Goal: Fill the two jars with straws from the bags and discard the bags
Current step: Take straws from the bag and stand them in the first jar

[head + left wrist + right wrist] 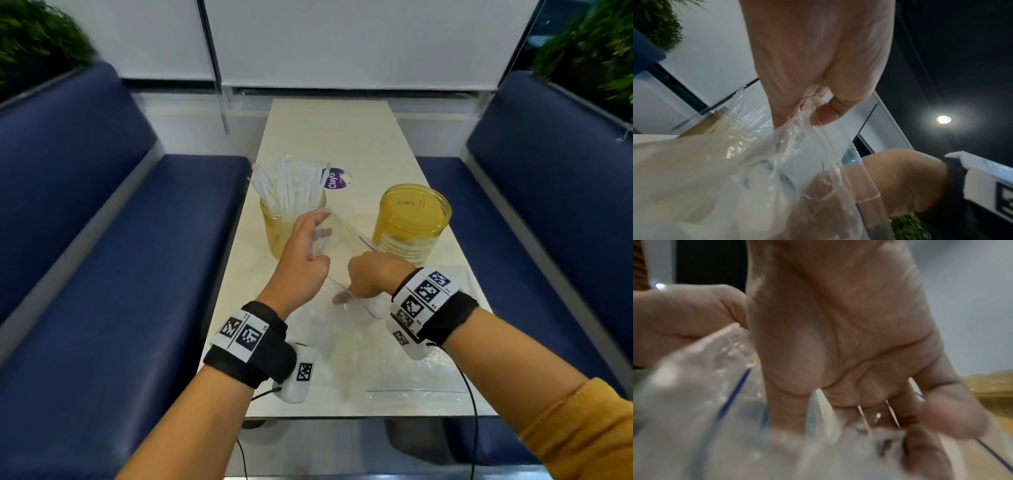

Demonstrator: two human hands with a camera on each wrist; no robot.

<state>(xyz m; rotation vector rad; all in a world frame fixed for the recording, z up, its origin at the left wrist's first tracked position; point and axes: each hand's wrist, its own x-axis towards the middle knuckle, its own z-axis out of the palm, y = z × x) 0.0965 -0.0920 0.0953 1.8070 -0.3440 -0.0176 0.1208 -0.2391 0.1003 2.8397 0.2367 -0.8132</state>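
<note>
The left hand (pixel 301 260) pinches the rim of a clear plastic bag (pixel 346 240), thumb and fingers closed on the film; the left wrist view shows the plastic bunched between the thumb (pixel 826 115) and the fingers. The right hand (pixel 370 277) is curled and reaches down into the bag's mouth. In the right wrist view its fingers (pixel 789 402) go into the plastic, but blur hides whether they grip anything inside, so I cannot tell if it holds a straw or only the film.

The bag is stretched between the two hands, lifted off the table (pixel 342 123), in front of the two yellow jars. A thin blue line runs along its edge (pixel 731 395).

The left jar (pixel 277 229) stands just beyond the left hand and is packed with white straws (pixel 287 185) that fan out above its rim. The right jar (pixel 411 222) stands beyond the right hand, well apart from the left jar; no straws rise above its rim.

Behind the left jar lies a purple label (pixel 334 178) flat on the table. Nearer than the hands, more clear plastic (pixel 394 370) lies spread on the table near its front edge. Blue benches (pixel 120 257) flank the table on both sides.
</note>
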